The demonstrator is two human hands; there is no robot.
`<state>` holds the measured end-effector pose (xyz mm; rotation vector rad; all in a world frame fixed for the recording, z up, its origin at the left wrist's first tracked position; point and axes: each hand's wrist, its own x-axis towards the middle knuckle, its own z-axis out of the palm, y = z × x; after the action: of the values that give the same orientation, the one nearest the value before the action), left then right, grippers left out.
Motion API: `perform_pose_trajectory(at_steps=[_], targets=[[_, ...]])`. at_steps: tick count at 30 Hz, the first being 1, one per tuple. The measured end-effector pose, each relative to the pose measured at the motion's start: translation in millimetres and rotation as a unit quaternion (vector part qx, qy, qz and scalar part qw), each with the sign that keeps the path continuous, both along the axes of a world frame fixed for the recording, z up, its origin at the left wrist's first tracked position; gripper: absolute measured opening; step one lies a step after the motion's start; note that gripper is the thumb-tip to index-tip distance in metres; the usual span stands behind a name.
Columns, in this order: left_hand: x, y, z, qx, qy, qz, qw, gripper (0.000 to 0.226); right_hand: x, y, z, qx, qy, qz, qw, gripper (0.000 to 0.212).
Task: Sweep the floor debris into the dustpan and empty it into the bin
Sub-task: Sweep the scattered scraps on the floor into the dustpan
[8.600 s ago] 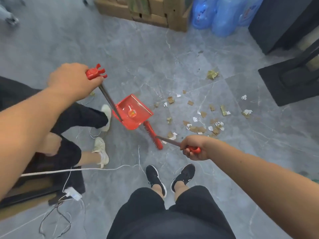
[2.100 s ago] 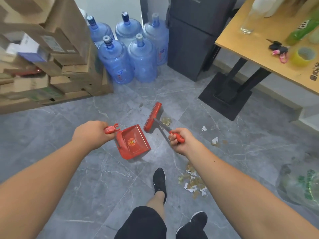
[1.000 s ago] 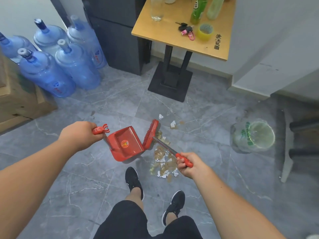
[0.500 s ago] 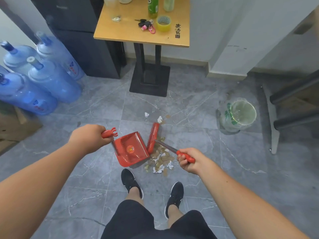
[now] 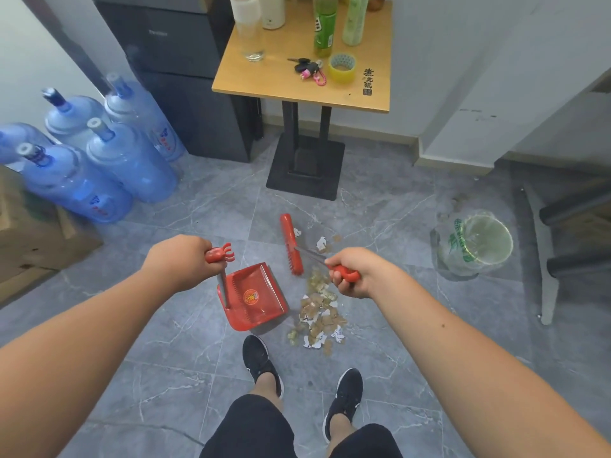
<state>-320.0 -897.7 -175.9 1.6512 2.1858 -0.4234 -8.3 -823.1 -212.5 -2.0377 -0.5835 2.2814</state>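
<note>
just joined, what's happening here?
A person is sweeping up. The left hand grips the handle of the dustpan, which sits on the floor and looks empty. The right hand grips the brush, whose head is out beyond the debris pile, by a few stray scraps. The pile lies just right of the pan, not yet swept in. The bin stands off to the right.
</note>
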Motion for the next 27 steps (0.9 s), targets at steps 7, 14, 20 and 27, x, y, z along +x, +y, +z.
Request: perform_pose_trajectory(at_steps=[7, 14, 20, 27], targets=[[-30, 12, -5, 0.005, 0.001, 0.025, 1.000, 0.040, -48, 43, -30, 0.114, -0.117, 0.176, 0.971, 0.009], [-53, 14, -26, 0.009, -0.011, 0.073, 0.997, 0.044, -50, 86, -86, 0.155, -0.216, 0.293, 0.918, 0.018], [-55, 16, -36, -0.002, 0.005, 0.082, 0.997, 0.044, -12, 86, -116, 0.141, -0.278, 0.327, 0.892, 0.024], [-26, 36, -40, -0.019, 0.009, 0.053, 0.998, 0.041, 55, 62, -113, 0.143, -0.333, 0.384, 0.849, 0.026]])
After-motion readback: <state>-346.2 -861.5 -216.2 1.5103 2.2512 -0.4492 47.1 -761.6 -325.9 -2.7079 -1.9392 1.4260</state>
